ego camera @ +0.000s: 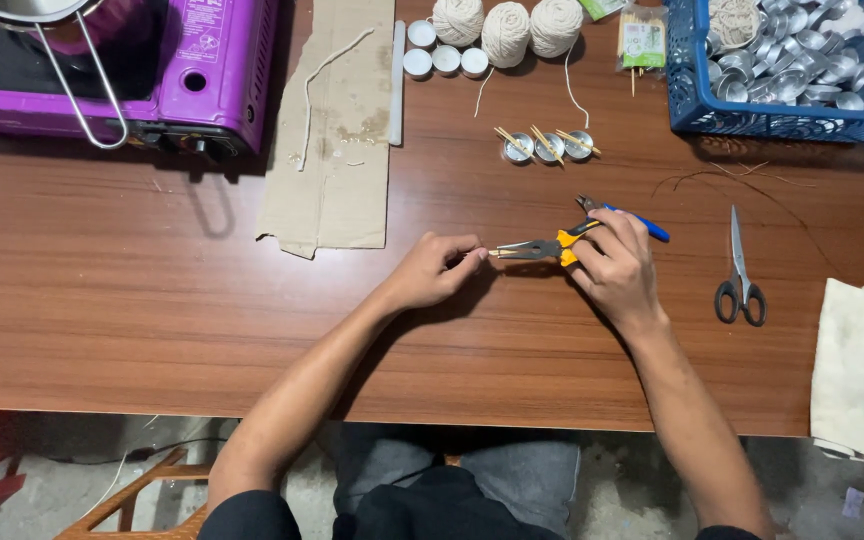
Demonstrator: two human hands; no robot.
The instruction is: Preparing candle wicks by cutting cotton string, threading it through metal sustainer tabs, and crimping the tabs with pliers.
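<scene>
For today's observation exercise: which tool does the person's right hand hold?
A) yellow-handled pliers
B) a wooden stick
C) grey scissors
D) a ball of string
A: the right hand grasps the yellow-handled pliers, while the scissors lie untouched on the table.

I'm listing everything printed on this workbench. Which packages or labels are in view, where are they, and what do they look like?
Stick packet: top edge, left of the blue basket; clear bag, green and white label.
Stove label: on the purple stove, top left; pale rectangular panel.
Green packet: top edge, mostly cut off.
</scene>
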